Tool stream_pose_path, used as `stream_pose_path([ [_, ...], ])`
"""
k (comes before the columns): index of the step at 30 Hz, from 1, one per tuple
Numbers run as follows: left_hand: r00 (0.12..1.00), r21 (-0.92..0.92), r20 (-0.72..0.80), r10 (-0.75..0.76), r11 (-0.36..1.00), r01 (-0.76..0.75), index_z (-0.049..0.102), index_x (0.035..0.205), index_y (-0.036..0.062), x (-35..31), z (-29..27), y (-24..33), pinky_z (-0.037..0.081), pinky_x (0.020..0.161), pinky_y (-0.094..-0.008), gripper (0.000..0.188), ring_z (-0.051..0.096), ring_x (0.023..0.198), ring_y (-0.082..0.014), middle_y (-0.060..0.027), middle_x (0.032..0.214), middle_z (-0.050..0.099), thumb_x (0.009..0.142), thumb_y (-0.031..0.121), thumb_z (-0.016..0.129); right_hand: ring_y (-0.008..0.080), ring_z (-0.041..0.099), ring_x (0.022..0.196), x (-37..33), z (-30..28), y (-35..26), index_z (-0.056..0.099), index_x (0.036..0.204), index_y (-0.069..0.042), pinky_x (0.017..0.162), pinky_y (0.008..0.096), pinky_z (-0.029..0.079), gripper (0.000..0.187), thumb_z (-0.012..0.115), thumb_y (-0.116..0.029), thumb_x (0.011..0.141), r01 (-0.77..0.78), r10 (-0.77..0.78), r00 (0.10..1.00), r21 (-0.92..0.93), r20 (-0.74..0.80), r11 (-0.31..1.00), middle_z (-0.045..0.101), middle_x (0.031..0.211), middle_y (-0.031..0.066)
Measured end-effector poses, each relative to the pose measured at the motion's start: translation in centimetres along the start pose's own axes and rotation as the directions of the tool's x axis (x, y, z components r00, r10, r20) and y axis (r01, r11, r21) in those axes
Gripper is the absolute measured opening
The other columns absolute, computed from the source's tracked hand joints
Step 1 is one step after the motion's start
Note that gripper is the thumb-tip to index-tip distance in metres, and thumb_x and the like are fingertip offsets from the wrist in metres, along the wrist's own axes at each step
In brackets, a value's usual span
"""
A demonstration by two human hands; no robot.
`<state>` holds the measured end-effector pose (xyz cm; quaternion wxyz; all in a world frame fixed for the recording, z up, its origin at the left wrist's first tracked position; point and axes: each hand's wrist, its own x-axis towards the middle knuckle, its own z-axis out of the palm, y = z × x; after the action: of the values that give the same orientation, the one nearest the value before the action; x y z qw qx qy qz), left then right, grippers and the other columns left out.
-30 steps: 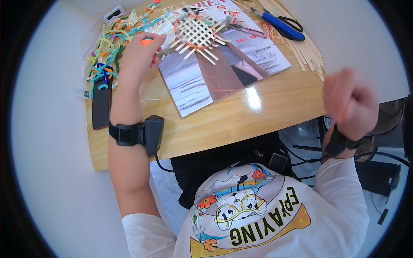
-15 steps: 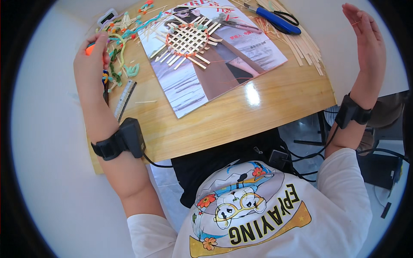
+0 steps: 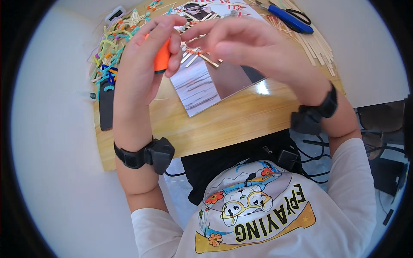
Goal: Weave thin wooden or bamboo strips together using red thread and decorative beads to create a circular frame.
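My left hand (image 3: 144,58) is closed around an orange spool of thread (image 3: 162,55), raised over the left part of the magazine. Close by on its right, my right hand (image 3: 262,47) hangs in the air with fingers curved and thumb apart; no thread can be made out in it. Beneath both hands lies a round lattice of pale flat strips (image 3: 201,60), its rim bound in orange. It rests on the magazine (image 3: 195,96), and my hands hide most of it.
On the wooden table (image 3: 223,124), colourful twisted pieces (image 3: 112,56) are heaped at left beside a black flat object (image 3: 106,109). Pale strips (image 3: 318,51) and a blue-handled cutting tool (image 3: 290,20) lie at the back right. A small white device (image 3: 115,15) stands back left.
My right hand has come in from the far right to beside my left. My left hand, with the spool, has moved rightward over the magazine. The lattice stays on the magazine.
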<state>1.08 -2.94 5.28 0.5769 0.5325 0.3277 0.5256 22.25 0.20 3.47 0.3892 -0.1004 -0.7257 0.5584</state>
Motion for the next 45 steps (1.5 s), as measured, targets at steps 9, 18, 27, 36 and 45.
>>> stream_pose_path([
  [9, 0.992, 0.174, -0.122, 0.037, 0.985, -0.015, 0.061, 0.099, -0.0010, 1.4, 0.1, -2.5, 0.042, 0.050, -0.0212, 0.034, 0.052, 0.057, -0.0087, -0.0023, 0.072, 0.055, 0.091, 0.032, 0.058, 0.0049, 0.049, 0.066, 0.2, 2.0, 2.4, 0.059, 0.094, -0.004, 0.058, 0.0188, 0.038, 0.017, 0.055, -0.021, 0.093, -0.370, 0.321, 0.929, 0.432, 0.185, 0.822, 0.054, 0.073, 0.0000],
  [18, 0.991, 0.403, -0.128, -0.042, 0.911, 0.090, 0.061, 0.098, 0.0005, 1.1, 0.9, -2.6, 0.042, 0.050, -0.0205, 0.033, 0.054, 0.056, -0.0069, -0.0014, 0.067, 0.057, 0.083, 0.029, 0.069, 0.0025, 0.042, 0.057, -0.2, -1.9, 2.6, 0.059, 0.094, -0.004, 0.048, 0.0174, 0.031, 0.015, 0.055, -0.018, 0.092, -0.256, 0.259, 0.963, 0.048, -0.076, 0.966, 0.052, 0.068, -0.0028],
  [27, 0.976, 0.337, -0.114, -0.186, 0.917, 0.214, 0.063, 0.096, 0.0022, 1.2, 0.2, -2.6, 0.038, 0.050, -0.0190, 0.030, 0.050, 0.055, -0.0061, -0.0003, 0.065, 0.055, 0.081, 0.026, 0.070, 0.0049, 0.051, 0.065, -0.8, -1.4, 2.3, 0.058, 0.092, -0.004, 0.058, 0.0213, 0.040, 0.011, 0.057, -0.015, 0.090, -0.197, 0.124, 0.976, -0.491, -0.176, 0.849, 0.059, 0.071, -0.0005],
  [36, 0.977, 0.491, -0.143, -0.159, 0.846, 0.210, 0.063, 0.089, 0.0041, 1.4, -0.6, -2.4, 0.036, 0.049, -0.0186, 0.027, 0.047, 0.053, -0.0047, 0.0019, 0.060, 0.052, 0.081, 0.029, 0.069, 0.0059, 0.049, 0.062, 0.2, -2.7, -1.6, 0.058, 0.088, -0.002, 0.055, 0.0205, 0.038, 0.009, 0.055, -0.010, 0.091, -0.368, 0.317, 0.929, -0.413, -0.189, 0.833, 0.058, 0.071, 0.0006],
  [45, 0.982, 0.385, -0.130, -0.139, 0.906, 0.179, 0.063, 0.088, 0.0028, 1.4, -0.5, -2.3, 0.035, 0.048, -0.0180, 0.026, 0.046, 0.051, -0.0049, 0.0022, 0.060, 0.051, 0.082, 0.028, 0.068, 0.0043, 0.045, 0.059, -0.1, -2.6, -1.8, 0.059, 0.089, -0.003, 0.053, 0.0204, 0.036, 0.010, 0.056, -0.012, 0.090, -0.422, 0.389, 0.906, -0.348, -0.165, 0.837, 0.054, 0.065, -0.0019],
])
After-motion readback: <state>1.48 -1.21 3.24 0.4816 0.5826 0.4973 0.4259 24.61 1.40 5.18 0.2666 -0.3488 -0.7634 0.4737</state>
